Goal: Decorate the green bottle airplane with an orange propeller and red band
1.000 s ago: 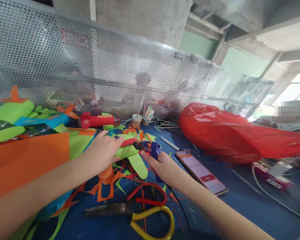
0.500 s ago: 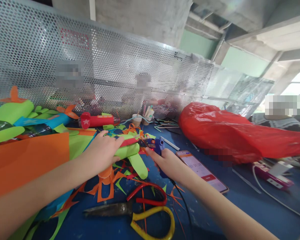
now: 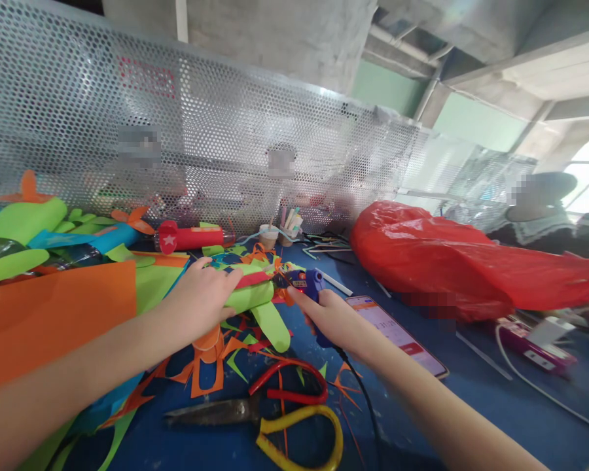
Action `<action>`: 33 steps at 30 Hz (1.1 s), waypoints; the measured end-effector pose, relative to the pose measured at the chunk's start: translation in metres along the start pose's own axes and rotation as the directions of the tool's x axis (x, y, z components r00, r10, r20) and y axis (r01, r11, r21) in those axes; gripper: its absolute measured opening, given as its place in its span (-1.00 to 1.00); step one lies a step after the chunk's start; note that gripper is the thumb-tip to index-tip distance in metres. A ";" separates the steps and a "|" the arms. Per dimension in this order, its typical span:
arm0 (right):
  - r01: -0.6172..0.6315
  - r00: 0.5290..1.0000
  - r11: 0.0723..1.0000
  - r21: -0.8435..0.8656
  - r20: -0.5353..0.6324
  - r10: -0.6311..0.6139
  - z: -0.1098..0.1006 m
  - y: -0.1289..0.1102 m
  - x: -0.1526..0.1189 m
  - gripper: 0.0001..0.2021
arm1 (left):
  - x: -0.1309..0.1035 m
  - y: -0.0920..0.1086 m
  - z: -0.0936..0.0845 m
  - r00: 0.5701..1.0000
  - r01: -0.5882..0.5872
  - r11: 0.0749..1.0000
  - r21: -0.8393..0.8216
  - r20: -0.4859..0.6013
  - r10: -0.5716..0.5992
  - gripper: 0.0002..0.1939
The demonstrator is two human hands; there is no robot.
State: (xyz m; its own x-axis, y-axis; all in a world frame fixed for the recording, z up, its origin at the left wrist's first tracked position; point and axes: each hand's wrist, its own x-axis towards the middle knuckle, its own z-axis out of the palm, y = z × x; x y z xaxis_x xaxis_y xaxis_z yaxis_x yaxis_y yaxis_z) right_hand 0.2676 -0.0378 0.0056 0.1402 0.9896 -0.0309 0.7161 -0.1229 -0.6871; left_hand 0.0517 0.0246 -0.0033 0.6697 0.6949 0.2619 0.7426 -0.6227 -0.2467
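My left hand (image 3: 207, 288) is wrapped over a green paper airplane model (image 3: 250, 296) that has a red strip along its top and a green wing pointing toward me. In my right hand (image 3: 324, 314) is a blue hot glue gun (image 3: 302, 281), its nozzle at the right end of the model. A small red light glows on the gun, and its black cord runs down toward the front. Orange and green paper scraps (image 3: 209, 376) lie under and around the model. Nearer to me are scissors (image 3: 248, 412) with one red and one yellow handle.
A phone (image 3: 397, 333) lies right of the glue gun, before a large red plastic bag (image 3: 436, 255). Finished-looking paper planes (image 3: 24, 222) and orange sheets (image 3: 59, 320) fill the left. A perforated metal screen (image 3: 275, 144) stands behind; a power strip (image 3: 540, 347) sits far right.
Both hands, the model and the glue gun hold almost the same place. At the far right, a person in the background has shifted.
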 end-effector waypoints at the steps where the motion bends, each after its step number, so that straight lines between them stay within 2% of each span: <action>1: -0.008 1.000 1.000 -0.002 0.012 0.008 -0.002 0.001 0.001 -0.50 | 0.000 0.000 -0.001 1.000 0.002 1.000 -0.009 0.000 -0.002 -0.56; 4: 0.072 0.997 0.995 -0.072 -0.010 -0.072 -0.009 0.003 0.000 -0.52 | -0.001 0.002 -0.005 1.000 0.012 0.998 -0.068 0.007 -0.012 -0.49; 6: 0.173 0.981 0.956 -0.239 -0.050 -0.189 -0.011 0.004 -0.003 -0.58 | -0.001 0.002 -0.006 1.000 0.022 0.995 -0.101 0.015 -0.021 -0.42; 8: 0.173 0.971 0.863 -0.475 -0.066 -0.231 -0.010 0.007 -0.007 -0.62 | 0.000 0.001 -0.006 1.000 0.023 0.995 -0.101 0.023 -0.021 -0.41; 10: 0.097 0.981 0.739 -0.667 -0.060 -0.183 -0.005 0.011 -0.010 -0.63 | 0.000 0.000 -0.005 1.000 0.012 0.997 -0.080 0.025 -0.010 -0.42; 12: 0.070 0.990 0.629 -0.774 -0.026 -0.141 0.002 0.015 -0.013 -0.62 | 0.001 0.000 -0.004 1.000 -0.005 0.998 -0.067 0.029 0.007 -0.44; 15: 0.133 0.990 0.542 -0.830 0.087 -0.109 0.006 0.018 -0.017 -0.58 | 0.000 0.000 -0.005 0.999 -0.015 0.998 -0.066 0.047 0.018 -0.49; 18: 0.225 0.974 0.531 -0.817 0.205 -0.097 0.001 0.015 -0.019 -0.52 | -0.001 0.000 -0.005 0.999 -0.029 0.998 -0.052 0.037 0.031 -0.50; 20: 0.216 0.976 0.559 -0.800 0.182 -0.117 -0.004 0.012 -0.017 -0.51 | -0.002 0.000 -0.005 0.999 -0.048 0.998 -0.036 0.021 0.049 -0.51; 22: 0.174 0.978 0.608 -0.774 0.064 -0.199 -0.005 0.011 -0.010 -0.55 | -0.002 0.000 -0.003 0.998 -0.062 0.998 -0.017 0.007 0.062 -0.52; 23: 0.178 0.963 0.636 -0.750 0.000 -0.270 -0.004 0.011 -0.004 -0.60 | -0.002 -0.001 -0.002 0.998 -0.068 0.998 -0.007 -0.001 0.068 -0.52; 24: 0.239 0.928 0.650 -0.722 -0.028 -0.373 -0.002 0.013 0.002 -0.65 | -0.002 -0.001 0.000 0.998 -0.069 0.998 0.006 -0.012 0.069 -0.52; 26: 0.458 0.808 0.618 -0.639 0.008 -0.590 0.006 0.018 0.016 -0.61 | -0.001 -0.001 0.002 0.997 -0.067 0.997 0.029 -0.029 0.067 -0.51; 27: 0.530 0.760 0.595 -0.604 0.028 -0.649 0.010 0.021 0.022 -0.56 | -0.001 0.000 0.002 0.997 -0.064 0.997 0.035 -0.031 0.066 -0.50; 29: 0.614 0.719 0.555 -0.561 0.108 -0.687 0.019 0.027 0.032 -0.49 | -0.001 0.001 0.002 0.997 -0.068 0.997 0.039 -0.029 0.069 -0.48; 33: 0.656 0.696 0.535 -0.533 0.153 -0.701 0.027 0.032 0.038 -0.47 | -0.003 0.003 0.000 0.995 -0.093 0.995 0.028 -0.023 0.093 -0.51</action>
State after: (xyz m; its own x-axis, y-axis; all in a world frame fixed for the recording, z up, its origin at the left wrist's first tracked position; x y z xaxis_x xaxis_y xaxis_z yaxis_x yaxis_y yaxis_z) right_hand 0.2770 -0.0021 -0.0374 -0.5093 0.7867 0.3489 0.8392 0.5438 -0.0012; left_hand 0.0514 0.0205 -0.0044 0.7362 0.6253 0.2588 0.6767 -0.6741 -0.2961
